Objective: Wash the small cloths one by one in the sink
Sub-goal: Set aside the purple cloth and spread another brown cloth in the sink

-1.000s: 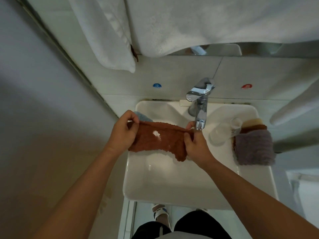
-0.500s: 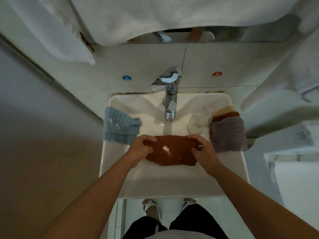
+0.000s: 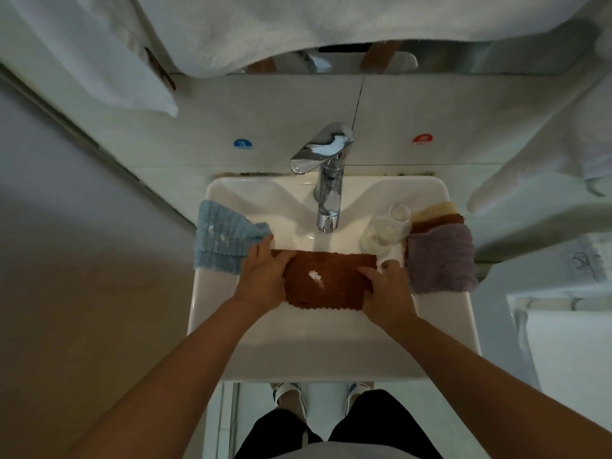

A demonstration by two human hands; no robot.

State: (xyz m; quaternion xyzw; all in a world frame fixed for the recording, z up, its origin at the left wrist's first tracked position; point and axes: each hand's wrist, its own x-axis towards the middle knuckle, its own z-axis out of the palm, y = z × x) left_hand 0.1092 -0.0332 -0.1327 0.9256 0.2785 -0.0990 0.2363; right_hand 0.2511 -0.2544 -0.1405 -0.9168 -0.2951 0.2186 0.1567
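A brown cloth point(image 3: 326, 279) with a white blob of soap on it lies spread flat in the white sink point(image 3: 298, 346). My left hand point(image 3: 261, 279) grips its left edge and my right hand point(image 3: 385, 293) grips its right edge. A light blue cloth point(image 3: 222, 240) with white specks hangs over the sink's left rim. On the right rim sits a stack of cloths, a purple cloth point(image 3: 440, 260) on top with brown and beige ones under it. The chrome tap point(image 3: 326, 180) stands above the brown cloth; no water stream shows.
A clear glass bottle point(image 3: 385, 231) stands on the sink between the tap and the cloth stack. White towels point(image 3: 298, 24) hang overhead and at the right. A wall runs close along the left. My feet show below the sink.
The brown cloth went from held bunched in the air by the tap to lying spread flat in the basin, both hands still on its edges. The view shifted, revealing the blue cloth.
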